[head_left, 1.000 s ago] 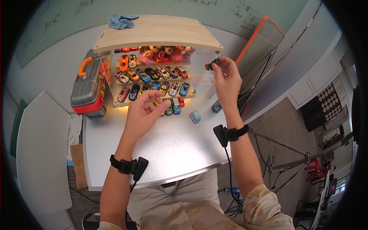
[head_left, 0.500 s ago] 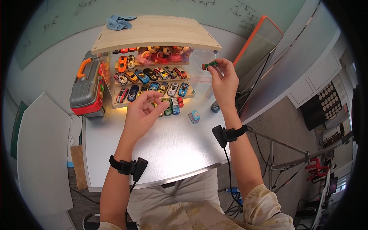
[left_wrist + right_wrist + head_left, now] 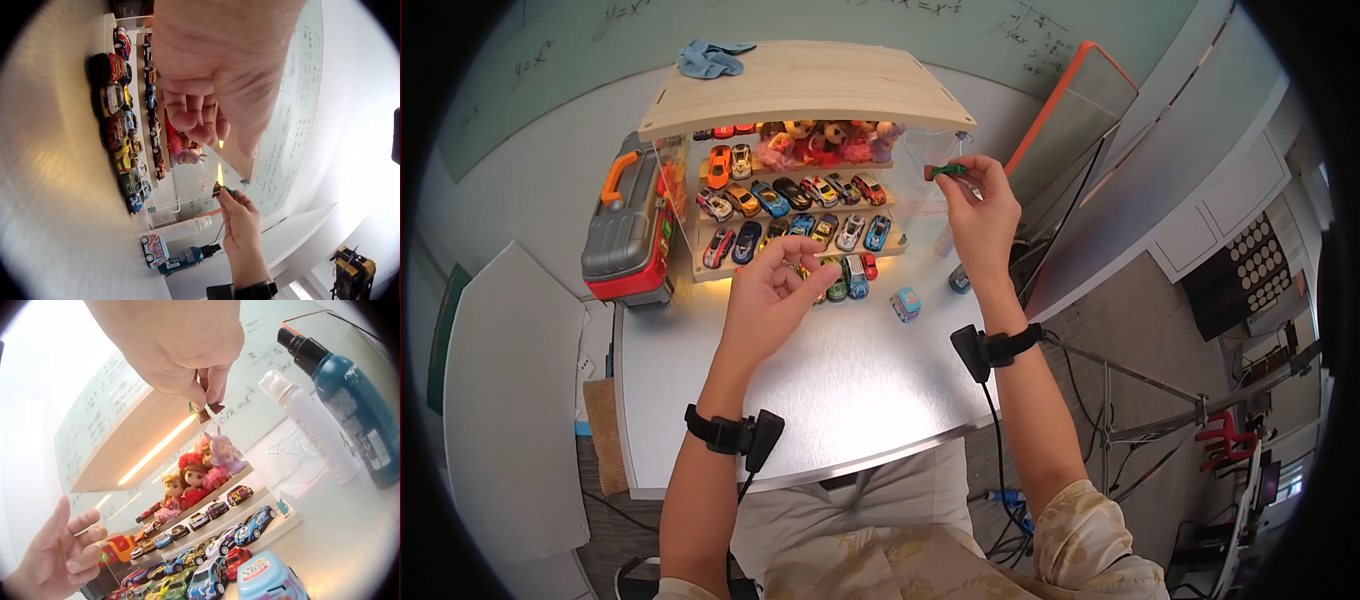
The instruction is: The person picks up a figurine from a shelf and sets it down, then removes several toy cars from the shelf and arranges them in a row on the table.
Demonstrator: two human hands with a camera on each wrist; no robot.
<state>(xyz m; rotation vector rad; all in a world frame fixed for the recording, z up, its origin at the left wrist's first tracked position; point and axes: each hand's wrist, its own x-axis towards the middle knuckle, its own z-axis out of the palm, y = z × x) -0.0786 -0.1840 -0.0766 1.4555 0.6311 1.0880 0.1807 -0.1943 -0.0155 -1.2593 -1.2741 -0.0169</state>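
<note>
High at the right of the display case [image 3: 810, 90], my right hand [image 3: 986, 220] pinches a small green and brown toy [image 3: 932, 173] between thumb and fingertips. Two brown ends of it poke out below the fingers in the right wrist view; the rest is hidden, and I cannot tell its kind. My left hand [image 3: 765, 305] hovers before the lower shelf, fingers loosely bent and holding nothing. It partly covers a row of toy cars [image 3: 857, 280] on the table. More toy cars [image 3: 790, 194] fill the stepped shelves, with dolls [image 3: 194, 478] above them.
A light blue toy van [image 3: 906, 304] stands alone on the silvery table [image 3: 820, 400]. Right of the case are a white bottle [image 3: 315, 428] and a blue spray bottle [image 3: 359, 412]. A grey toolbox [image 3: 635, 230] stands left; a blue cloth [image 3: 712, 58] lies on top of the case.
My right hand has drifted slightly left and down with the small toy, which has turned so its brown end points left. The left hand keeps nearly the same place and pose.
</note>
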